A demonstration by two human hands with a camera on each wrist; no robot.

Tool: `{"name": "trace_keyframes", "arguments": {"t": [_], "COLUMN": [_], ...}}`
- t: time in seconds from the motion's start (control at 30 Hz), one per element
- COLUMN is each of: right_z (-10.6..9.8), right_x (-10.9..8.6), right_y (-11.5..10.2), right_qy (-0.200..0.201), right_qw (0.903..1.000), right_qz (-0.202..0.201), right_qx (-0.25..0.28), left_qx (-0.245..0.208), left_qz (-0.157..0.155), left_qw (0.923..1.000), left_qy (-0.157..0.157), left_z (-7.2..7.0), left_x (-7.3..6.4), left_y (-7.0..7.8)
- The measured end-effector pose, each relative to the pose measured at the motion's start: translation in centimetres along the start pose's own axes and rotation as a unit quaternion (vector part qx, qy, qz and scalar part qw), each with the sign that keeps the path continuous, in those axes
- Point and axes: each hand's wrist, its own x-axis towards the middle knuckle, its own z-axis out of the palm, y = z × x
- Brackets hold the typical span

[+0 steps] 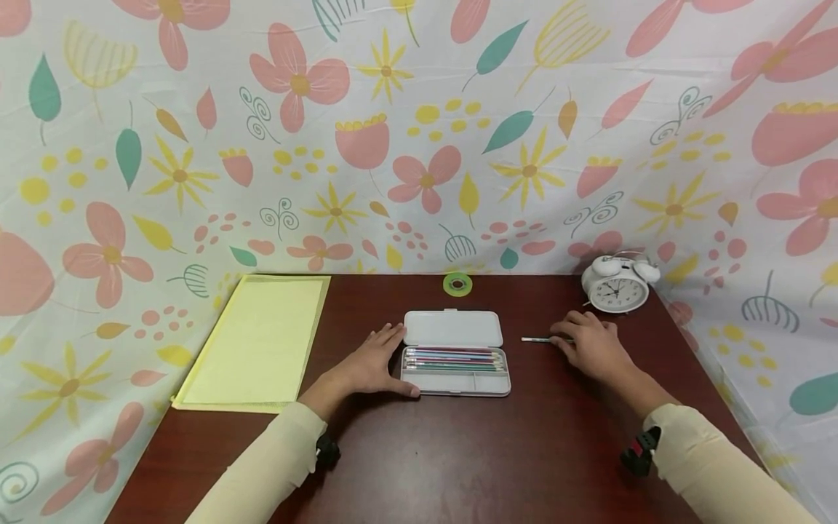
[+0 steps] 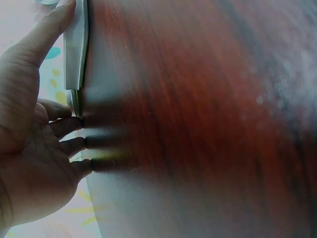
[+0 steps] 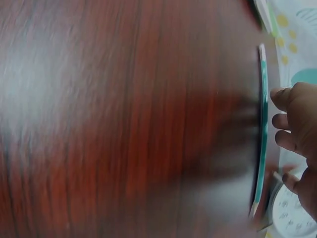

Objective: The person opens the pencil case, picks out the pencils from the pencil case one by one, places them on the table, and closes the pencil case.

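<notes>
A white pencil case lies opened on the table, its lid laid back towards the wall. Several pencils fill its rear compartment. My left hand is spread at the case's left end, thumb at the front corner and fingers by the hinge side; in the left wrist view the fingertips reach the tabletop. To the right, one green pencil lies on the table. My right hand is over its right part, with fingertips close beside the shaft in the right wrist view and not wrapped round it.
A white twin-bell alarm clock stands at the back right, just beyond my right hand. Behind the case is a green roll of tape. A yellow mesh folder lies on the left. Floral cloth hangs behind the table.
</notes>
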Motion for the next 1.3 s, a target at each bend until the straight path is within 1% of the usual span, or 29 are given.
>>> {"name": "trace_keyframes", "arguments": {"t": [0.13, 0.37, 0.53, 0.67, 0.77, 0.87, 1.0, 1.1, 1.3], "right_z": [-0.1, 0.0, 0.2, 0.6, 1.0, 1.3, 1.8, 2.0, 2.3], "right_x": [0.8, 2.0, 2.6, 2.5, 2.3, 2.2, 2.2, 2.3, 2.5], "right_y": [-1.9, -6.4, -9.9, -12.3, -13.6, -14.5, -15.1, -15.2, -15.4], "right_qy": [-0.012, -0.033, -0.031, -0.026, -0.022, -0.023, -0.036, -0.043, -0.041], "right_qw": [0.9998, 0.9976, 0.9942, 0.9891, 0.984, 0.9795, 0.9764, 0.9767, 0.9792], "right_qz": [-0.005, -0.041, -0.083, -0.133, -0.17, -0.195, -0.208, -0.206, -0.195], "right_qx": [0.012, 0.045, 0.06, 0.057, 0.05, 0.043, 0.043, 0.041, 0.037], "left_qx": [-0.002, -0.005, -0.002, -0.005, -0.008, -0.009, -0.007, -0.002, -0.001], "left_qz": [-0.001, 0.004, 0.002, 0.004, 0.006, 0.004, 0.002, 0.0, -0.004], "left_qw": [1.0, 1.0, 1.0, 1.0, 0.9999, 0.9999, 1.0, 1.0, 1.0], "left_qy": [-0.002, 0.007, 0.005, 0.003, 0.004, 0.005, 0.005, 0.003, 0.002], "left_z": [0.0, 0.0, -0.1, -0.2, -0.2, -0.2, -0.1, 0.0, -0.1], "left_x": [-0.1, 0.0, 0.0, -0.1, -0.2, -0.2, 0.0, 0.0, -0.1], "left_y": [0.1, 0.0, 0.0, 0.0, 0.0, 0.1, 0.0, -0.1, 0.0]}}
